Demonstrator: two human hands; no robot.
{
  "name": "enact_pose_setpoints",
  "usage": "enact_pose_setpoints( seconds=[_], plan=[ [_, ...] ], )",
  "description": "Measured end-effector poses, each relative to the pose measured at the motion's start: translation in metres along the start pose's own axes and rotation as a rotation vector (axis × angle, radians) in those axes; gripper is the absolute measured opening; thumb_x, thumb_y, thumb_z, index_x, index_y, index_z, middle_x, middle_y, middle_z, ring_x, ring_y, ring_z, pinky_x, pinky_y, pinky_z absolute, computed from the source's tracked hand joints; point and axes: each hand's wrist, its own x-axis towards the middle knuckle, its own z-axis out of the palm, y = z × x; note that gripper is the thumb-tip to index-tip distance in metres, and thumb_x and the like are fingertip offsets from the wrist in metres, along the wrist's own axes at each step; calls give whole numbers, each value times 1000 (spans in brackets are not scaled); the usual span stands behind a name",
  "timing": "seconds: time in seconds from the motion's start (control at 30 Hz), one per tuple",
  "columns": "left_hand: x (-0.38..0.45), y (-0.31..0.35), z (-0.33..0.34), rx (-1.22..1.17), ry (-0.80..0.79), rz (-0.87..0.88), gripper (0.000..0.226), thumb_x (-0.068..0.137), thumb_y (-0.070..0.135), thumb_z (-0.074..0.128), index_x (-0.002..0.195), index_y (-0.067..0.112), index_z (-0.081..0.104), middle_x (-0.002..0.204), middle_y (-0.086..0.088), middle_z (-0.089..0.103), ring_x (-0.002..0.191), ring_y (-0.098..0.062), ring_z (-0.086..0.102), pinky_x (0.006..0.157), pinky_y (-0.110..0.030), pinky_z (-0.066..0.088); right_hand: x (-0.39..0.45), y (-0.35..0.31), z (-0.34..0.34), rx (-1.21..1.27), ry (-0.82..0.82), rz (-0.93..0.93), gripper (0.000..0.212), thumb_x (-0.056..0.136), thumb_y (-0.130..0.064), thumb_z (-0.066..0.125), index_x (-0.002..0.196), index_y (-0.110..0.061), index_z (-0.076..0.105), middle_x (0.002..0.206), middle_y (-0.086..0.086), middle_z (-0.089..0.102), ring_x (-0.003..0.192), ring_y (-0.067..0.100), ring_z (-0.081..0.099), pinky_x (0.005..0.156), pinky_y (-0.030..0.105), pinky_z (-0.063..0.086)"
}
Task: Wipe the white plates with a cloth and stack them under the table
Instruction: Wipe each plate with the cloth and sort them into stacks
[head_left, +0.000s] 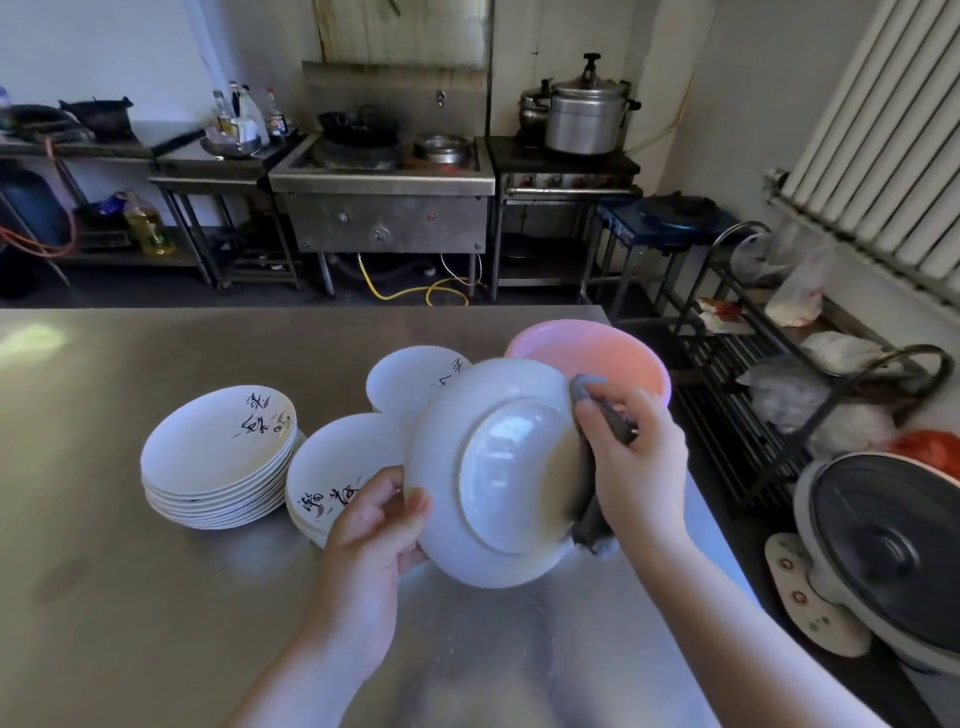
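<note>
A white plate is held up over the steel table, its underside turned toward me. My left hand grips its lower left rim, thumb on the back. My right hand holds a grey cloth pressed against the plate's right edge. To the left stands a stack of several white plates with black calligraphy. A second stack lies partly behind the held plate, and a third sits farther back.
A pink basin stands at the table's right edge behind the held plate. Right of the table are a black wire rack with bags and a large rice cooker on the floor. Stoves and pots line the far wall.
</note>
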Motion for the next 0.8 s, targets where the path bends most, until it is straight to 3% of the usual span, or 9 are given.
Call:
enact_pose_setpoints(
  seconds=[0.07,0.13,0.27,0.37,0.43,0.53,0.63,0.73,0.8],
  plan=[
    [-1,2,2,108,-75,25,18,69,29,71,81,17,71,81,-3,69,73,-9,60,62,-19,51,2,-10,2,-34,-52,-114,28,87,-11,69,87,-39,64,97,-13,63,90,-10,55,76,1,35],
    [1,4,6,186,-139,55,14,76,24,63,82,12,68,81,-3,70,72,-8,59,62,-17,48,-4,-17,8,-85,-135,-332,18,85,-9,69,91,-27,69,98,-14,61,96,2,56,84,13,40],
    [8,8,6,305,-214,61,24,80,22,59,97,7,68,92,-7,74,82,-12,66,71,-18,50,-23,-13,14,-170,-346,-651,14,86,-15,66,97,-15,73,100,-8,60,95,19,57,85,25,44],
    [14,10,-3,545,-290,111,24,83,33,62,97,14,69,93,-9,72,88,-26,66,79,-33,48,-13,-4,1,-157,-274,-461,18,85,-13,68,101,-19,73,101,-11,57,98,8,57,86,13,41],
    [17,10,-8,760,-326,157,29,82,46,57,93,22,66,86,-8,69,84,-33,61,75,-42,46,-4,3,-10,-158,-232,-382,21,83,-10,69,102,-18,73,101,-9,59,97,6,57,87,9,39],
    [21,14,-10,1016,-303,243,12,82,44,51,88,40,61,67,6,61,62,-9,50,62,-28,36,-5,11,-23,-175,-440,-368,22,81,-18,71,102,-22,74,103,-20,60,101,10,57,88,17,43],
    [24,19,-4,1270,-373,310,11,82,46,44,87,50,53,63,16,56,64,-7,48,58,-19,32,-16,20,-29,-191,-635,-320,22,74,-22,77,95,-27,74,103,-24,58,102,6,53,86,13,41],
    [26,11,-2,1493,-437,412,22,84,48,36,104,46,45,72,12,61,73,-12,52,67,-28,39,-24,31,-33,-286,-682,-383,12,77,-30,70,89,-27,70,91,-20,60,97,1,49,82,12,39],
    [27,3,1,1401,-451,427,22,87,47,41,101,41,57,78,15,62,79,-7,52,68,-26,39,-28,38,-35,-335,-606,-481,9,83,-28,68,89,-22,69,90,-18,60,92,5,49,78,17,43]
  ],
)
